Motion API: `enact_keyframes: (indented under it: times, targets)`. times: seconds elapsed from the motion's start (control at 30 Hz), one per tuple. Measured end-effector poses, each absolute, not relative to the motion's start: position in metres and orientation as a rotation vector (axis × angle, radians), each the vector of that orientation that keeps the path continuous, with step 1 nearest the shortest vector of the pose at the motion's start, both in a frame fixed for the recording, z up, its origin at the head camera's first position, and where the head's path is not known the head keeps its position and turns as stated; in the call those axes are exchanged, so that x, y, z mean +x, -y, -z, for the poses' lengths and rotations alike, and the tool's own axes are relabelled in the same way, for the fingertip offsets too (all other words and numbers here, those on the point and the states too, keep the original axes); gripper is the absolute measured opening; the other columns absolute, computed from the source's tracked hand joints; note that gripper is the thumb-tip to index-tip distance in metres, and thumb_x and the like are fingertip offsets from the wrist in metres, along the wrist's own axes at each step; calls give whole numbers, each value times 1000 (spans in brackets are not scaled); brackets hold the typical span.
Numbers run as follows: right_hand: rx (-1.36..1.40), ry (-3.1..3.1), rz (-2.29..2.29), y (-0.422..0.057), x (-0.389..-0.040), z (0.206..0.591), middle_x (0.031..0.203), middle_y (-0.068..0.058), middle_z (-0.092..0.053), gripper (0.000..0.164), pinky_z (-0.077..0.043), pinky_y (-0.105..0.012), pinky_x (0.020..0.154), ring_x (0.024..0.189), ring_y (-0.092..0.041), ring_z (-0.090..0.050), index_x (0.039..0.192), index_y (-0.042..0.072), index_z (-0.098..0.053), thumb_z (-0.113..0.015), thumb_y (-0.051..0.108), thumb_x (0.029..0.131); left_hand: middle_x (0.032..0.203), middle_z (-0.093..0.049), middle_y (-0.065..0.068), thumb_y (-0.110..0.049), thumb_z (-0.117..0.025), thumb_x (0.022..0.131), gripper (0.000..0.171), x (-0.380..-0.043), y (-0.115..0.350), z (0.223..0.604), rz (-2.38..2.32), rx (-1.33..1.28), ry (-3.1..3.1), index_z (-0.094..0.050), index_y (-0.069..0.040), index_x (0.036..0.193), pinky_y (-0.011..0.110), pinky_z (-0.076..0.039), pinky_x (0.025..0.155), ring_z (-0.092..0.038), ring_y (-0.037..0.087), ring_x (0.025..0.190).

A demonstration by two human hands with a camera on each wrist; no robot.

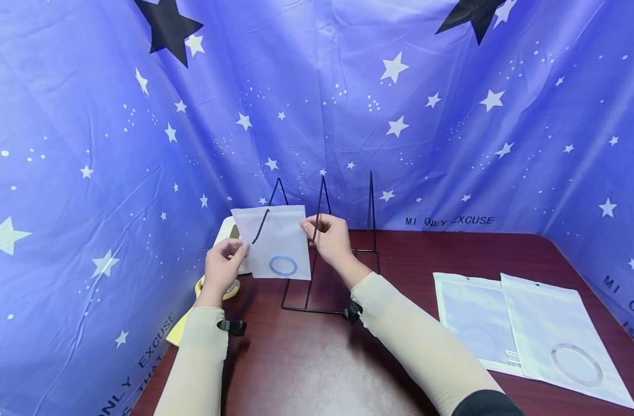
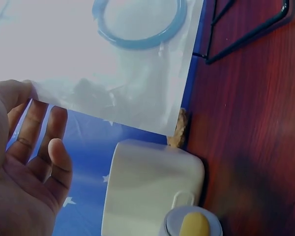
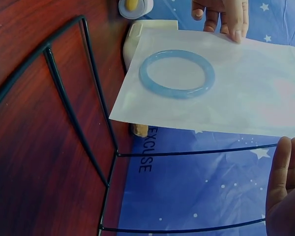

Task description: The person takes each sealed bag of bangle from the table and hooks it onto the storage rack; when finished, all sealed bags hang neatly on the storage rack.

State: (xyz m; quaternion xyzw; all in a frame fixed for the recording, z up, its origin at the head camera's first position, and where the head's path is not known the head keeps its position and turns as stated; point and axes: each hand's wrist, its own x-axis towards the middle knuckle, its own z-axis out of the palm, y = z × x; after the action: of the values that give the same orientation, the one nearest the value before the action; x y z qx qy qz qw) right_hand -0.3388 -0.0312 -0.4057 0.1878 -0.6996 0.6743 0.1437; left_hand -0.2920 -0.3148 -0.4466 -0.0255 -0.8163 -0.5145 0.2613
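A small white zip bag (image 1: 291,237) with a light blue bangle (image 1: 283,265) inside is held upright between both hands, in front of a black wire display rack (image 1: 321,311). A black prong (image 1: 261,226) of the rack comes out at the bag's top hole and crosses its front. My left hand (image 1: 223,267) pinches the bag's left edge; in the left wrist view its thumb lies on the front of the bag (image 2: 132,83) with the other fingers behind. At the opposite edge, my right hand (image 1: 331,241) pinches the bag near its upper corner, close to the rack's middle prong.
Two larger white zip bags (image 1: 561,323) overlap on the right of the dark red table (image 1: 400,346), the upper one containing a pale bangle (image 1: 577,364). Behind the left hand stand a white container (image 1: 226,231) and a yellow-handled item (image 1: 231,290). Starry blue cloth (image 1: 317,104) encloses the table.
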Motion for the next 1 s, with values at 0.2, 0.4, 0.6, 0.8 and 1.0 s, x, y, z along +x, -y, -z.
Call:
enact_keyframes:
  times: [0.2, 0.4, 0.6, 0.8, 1.0]
  targets:
    - [502, 2061, -1856, 32, -346, 401, 73, -2, -72, 15, -55, -32, 57, 65, -28, -70, 96, 13, -83, -80, 28, 95, 85, -73, 11, -28, -77, 98, 20, -302, 312, 445, 1380, -66, 2204, -75, -7, 99, 23, -49, 66, -63, 14, 74]
    - [486, 2068, -1905, 34, -351, 397, 77, -4, -73, 16, -58, -34, 57, 72, -49, -70, 97, 12, -82, -79, 28, 95, 84, -73, 9, -20, -77, 97, 14, -310, 312, 443, 1355, -35, 2186, -74, -7, 100, 24, -50, 67, -65, 14, 76]
    - [468, 2027, -1966, 36, -358, 395, 80, -7, -74, 15, -62, -43, 61, 68, -35, -73, 97, 9, -82, -81, 24, 95, 83, -73, 5, -21, -78, 96, 12, -319, 311, 439, 1305, -19, 2199, -74, -9, 99, 24, -50, 70, -64, 13, 77]
    - [439, 2001, -1972, 37, -369, 393, 78, -8, -73, 15, -61, -39, 60, 64, -23, -71, 96, 8, -82, -81, 23, 94, 88, -74, 6, -25, -77, 96, 17, -328, 307, 432, 1269, -12, 2217, -75, -9, 103, 26, -49, 72, -64, 16, 78]
    - [412, 1981, -1991, 36, -378, 394, 76, -9, -72, 15, -61, -34, 59, 62, -20, -69, 95, 7, -82, -81, 22, 94, 91, -73, 6, -25, -77, 97, 19, -341, 306, 429, 1288, 1, 2226, -74, -8, 103, 24, -48, 67, -63, 14, 78]
